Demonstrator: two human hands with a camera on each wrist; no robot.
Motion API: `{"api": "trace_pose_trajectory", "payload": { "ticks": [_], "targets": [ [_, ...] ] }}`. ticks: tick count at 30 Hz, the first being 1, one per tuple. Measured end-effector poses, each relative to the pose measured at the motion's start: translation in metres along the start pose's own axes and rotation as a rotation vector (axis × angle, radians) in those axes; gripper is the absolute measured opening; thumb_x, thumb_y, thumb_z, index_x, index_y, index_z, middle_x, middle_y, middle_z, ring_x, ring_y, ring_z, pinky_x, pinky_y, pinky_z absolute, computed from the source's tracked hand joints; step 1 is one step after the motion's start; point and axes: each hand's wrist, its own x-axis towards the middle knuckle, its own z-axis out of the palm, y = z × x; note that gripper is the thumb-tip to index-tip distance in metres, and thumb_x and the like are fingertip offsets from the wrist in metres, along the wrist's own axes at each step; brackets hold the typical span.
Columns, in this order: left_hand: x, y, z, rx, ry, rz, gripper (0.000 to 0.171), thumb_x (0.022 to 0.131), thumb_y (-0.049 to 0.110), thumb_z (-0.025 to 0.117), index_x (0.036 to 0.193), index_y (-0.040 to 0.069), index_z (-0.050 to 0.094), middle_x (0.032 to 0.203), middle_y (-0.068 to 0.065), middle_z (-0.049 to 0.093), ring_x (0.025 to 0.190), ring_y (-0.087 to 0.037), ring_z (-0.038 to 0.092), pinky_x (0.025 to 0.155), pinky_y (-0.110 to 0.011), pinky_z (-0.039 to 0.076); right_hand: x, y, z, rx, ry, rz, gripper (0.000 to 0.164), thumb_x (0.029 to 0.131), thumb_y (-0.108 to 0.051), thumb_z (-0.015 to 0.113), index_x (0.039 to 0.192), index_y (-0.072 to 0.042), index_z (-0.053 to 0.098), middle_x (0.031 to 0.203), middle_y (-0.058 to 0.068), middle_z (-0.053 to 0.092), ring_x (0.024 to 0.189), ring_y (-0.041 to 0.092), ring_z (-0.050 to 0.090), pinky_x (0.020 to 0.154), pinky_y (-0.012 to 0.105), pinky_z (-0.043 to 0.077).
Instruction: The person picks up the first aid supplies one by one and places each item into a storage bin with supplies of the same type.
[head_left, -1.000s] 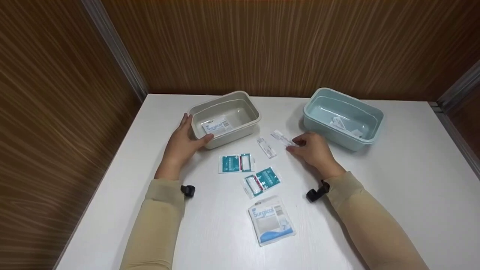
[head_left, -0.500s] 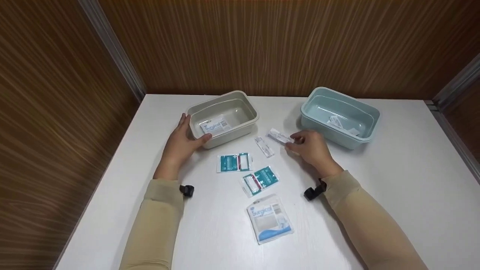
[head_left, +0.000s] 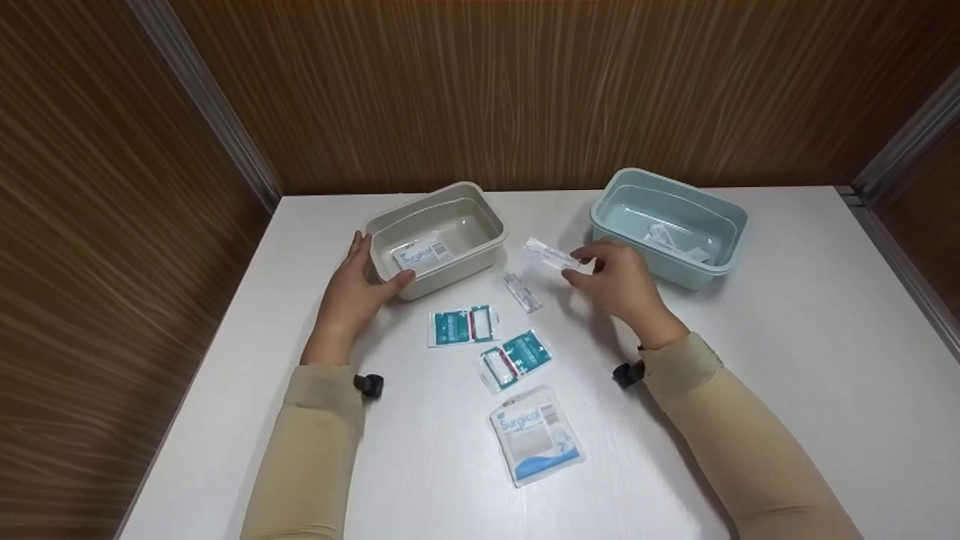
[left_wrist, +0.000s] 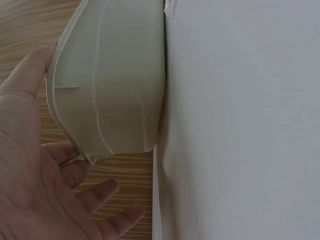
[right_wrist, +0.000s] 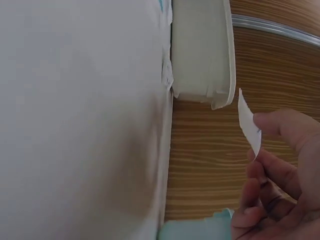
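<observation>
The left hand (head_left: 352,296) holds a beige plastic box (head_left: 456,275) by its rim while the right hand (head_left: 619,281) pinches a long white packet (head_left: 550,253) above the white table (head_left: 424,442).

the person wore long sleeves in plain khaki-tan cloth. the left sleeve (head_left: 304,457) ended in a wide cuff (head_left: 322,382) marked off by a seam, with fine wrinkles lower down. the right sleeve (head_left: 750,442) matched in colour and was creased across its lower part. a small, rounded black wrist unit (head_left: 369,386) projected from the left cuff's inner side; a similar black unit (head_left: 628,374) sat at the right.
</observation>
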Motion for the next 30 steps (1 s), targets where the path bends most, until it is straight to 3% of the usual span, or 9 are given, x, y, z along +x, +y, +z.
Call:
{"api": "trace_pose_trajectory", "payload": {
  "ticks": [7, 17, 23, 30],
  "targets": [
    [-0.003, 0.002, -0.003, 0.000, -0.007, -0.006, 0.118, 0.096, 0.070, 0.081, 0.184, 0.024, 0.017, 0.193, 0.001, 0.003, 0.180, -0.039, 0.008, 0.144, -0.068, 0.016, 0.000, -0.002, -0.024, -0.027, 0.089, 0.003, 0.035, 0.099, -0.019, 0.087, 0.129, 0.000, 0.083, 0.124, 0.018, 0.074, 0.101, 0.031, 0.062, 0.082, 0.036, 0.049],
    [-0.006, 0.004, -0.009, 0.006, -0.002, -0.018, 0.119, 0.095, 0.071, 0.081, 0.184, 0.025, 0.016, 0.193, 0.002, 0.004, 0.180, -0.038, 0.009, 0.144, -0.066, 0.017, 0.000, 0.006, -0.079, -0.053, 0.286, 0.074, 0.039, 0.104, -0.026, 0.083, 0.133, -0.001, 0.082, 0.132, 0.021, 0.074, 0.102, 0.025, 0.062, 0.076, 0.015, 0.043],
    [-0.004, 0.004, -0.007, -0.008, 0.012, -0.020, 0.119, 0.095, 0.071, 0.082, 0.184, 0.027, 0.017, 0.193, 0.003, 0.005, 0.180, -0.037, 0.010, 0.144, -0.065, 0.017, 0.004, 0.024, -0.108, -0.099, 0.356, 0.191, 0.045, 0.107, -0.031, 0.078, 0.141, -0.002, 0.078, 0.135, 0.021, 0.070, 0.106, 0.023, 0.059, 0.080, 0.019, 0.044],
    [-0.008, -0.002, -0.003, 0.004, -0.013, -0.020, 0.118, 0.096, 0.071, 0.081, 0.184, 0.025, 0.016, 0.194, 0.002, 0.004, 0.180, -0.037, 0.009, 0.145, -0.065, 0.017, -0.001, 0.045, -0.113, -0.084, 0.320, 0.347, 0.052, 0.109, -0.036, 0.074, 0.149, -0.003, 0.073, 0.147, 0.023, 0.065, 0.129, 0.032, 0.057, 0.096, 0.031, 0.049]
  ]
}}
